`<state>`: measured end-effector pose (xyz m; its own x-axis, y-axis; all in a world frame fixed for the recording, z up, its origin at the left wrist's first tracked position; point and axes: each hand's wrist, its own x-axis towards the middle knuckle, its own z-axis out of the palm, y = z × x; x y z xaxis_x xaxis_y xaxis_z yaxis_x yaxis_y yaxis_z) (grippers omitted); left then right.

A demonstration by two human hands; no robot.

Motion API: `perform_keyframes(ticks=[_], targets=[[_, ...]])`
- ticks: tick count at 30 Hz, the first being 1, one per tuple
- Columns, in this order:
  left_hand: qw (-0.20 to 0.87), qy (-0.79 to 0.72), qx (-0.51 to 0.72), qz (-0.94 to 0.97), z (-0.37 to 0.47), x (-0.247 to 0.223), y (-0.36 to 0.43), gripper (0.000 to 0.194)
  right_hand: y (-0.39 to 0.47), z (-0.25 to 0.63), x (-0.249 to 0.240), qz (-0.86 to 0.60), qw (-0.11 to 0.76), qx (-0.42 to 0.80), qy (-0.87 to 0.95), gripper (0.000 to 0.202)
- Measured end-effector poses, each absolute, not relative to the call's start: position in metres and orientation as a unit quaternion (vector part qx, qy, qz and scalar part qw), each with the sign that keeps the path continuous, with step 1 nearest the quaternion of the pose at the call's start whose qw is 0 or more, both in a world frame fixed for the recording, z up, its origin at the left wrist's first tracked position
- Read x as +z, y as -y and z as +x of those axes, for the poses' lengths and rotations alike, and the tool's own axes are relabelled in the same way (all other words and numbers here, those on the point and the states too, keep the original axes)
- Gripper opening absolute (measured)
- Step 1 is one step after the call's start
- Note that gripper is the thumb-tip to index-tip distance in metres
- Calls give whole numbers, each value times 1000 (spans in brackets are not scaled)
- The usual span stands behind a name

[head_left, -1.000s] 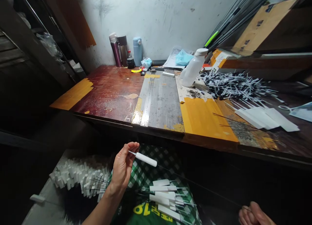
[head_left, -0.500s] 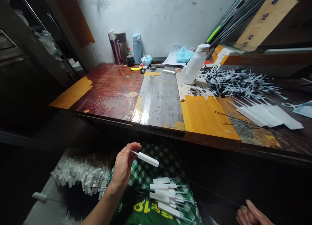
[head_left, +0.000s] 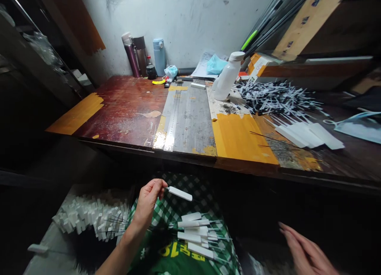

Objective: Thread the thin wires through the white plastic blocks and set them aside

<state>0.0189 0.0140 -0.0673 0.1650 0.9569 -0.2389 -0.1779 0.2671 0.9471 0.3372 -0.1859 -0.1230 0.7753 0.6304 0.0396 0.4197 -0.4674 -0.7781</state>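
Observation:
My left hand (head_left: 152,193) is closed, pinching a white paddle-shaped piece (head_left: 180,193) by the thin stem at its left end. The piece's broad part points right, over my lap. At the lower right is my right hand (head_left: 308,249), its fingers stretched out and no object visible in them. Several similar white pieces (head_left: 200,250), each with a thin stem, lie in a loose heap on the green checked cloth (head_left: 166,263) below my left hand.
To the left, a big pile of white pieces (head_left: 89,213) rests on a pale surface. The worktable (head_left: 127,104) ahead bears a steel ruler (head_left: 172,124), a white bottle (head_left: 228,78), flasks (head_left: 159,56), a heap of thin black-and-white sticks (head_left: 276,98) and white flat pieces (head_left: 309,134).
My right hand was curled at the end of a thin dark line running to the white piece; now its fingers are straightened and that line barely shows. My left hand keeps its hold. The view shifted right.

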Motion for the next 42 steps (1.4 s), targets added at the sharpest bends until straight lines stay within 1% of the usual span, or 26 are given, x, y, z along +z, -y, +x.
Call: perform_keyframes(ticks=[2, 3, 6, 9, 16, 22, 27, 30, 34, 37, 42], targets=[[650, -459, 404, 451, 26, -65, -10, 34, 178, 316, -112, -802, 428, 164, 383, 45], [657, -452, 387, 463, 30, -63, -8, 34, 172, 305, -108, -779, 417, 217, 416, 43], [678, -437, 356, 472, 43, -61, -4, 34, 154, 277, -100, -707, 349, 311, 531, 36], [679, -444, 352, 468, 49, -62, -3, 32, 142, 262, -96, -651, 302, 342, 607, 32], [678, -460, 361, 445, 47, -71, -7, 32, 139, 261, -87, -653, 265, 332, 627, 28], [688, -466, 352, 431, 50, -74, -6, 32, 139, 258, -94, -686, 226, 288, 628, 19], [694, -471, 349, 417, 53, -79, -6, 35, 138, 258, -97, -704, 230, 247, 625, 19], [695, -465, 355, 419, 54, -82, -6, 36, 140, 260, -98, -689, 244, 258, 632, 20], [689, -461, 356, 432, 55, -80, -6, 35, 143, 263, -96, -666, 262, 281, 640, 29], [681, -464, 348, 446, 56, -76, -4, 34, 142, 261, -95, -661, 244, 290, 648, 28], [672, -464, 344, 463, 55, -74, -3, 32, 140, 260, -95, -677, 215, 264, 653, 20]])
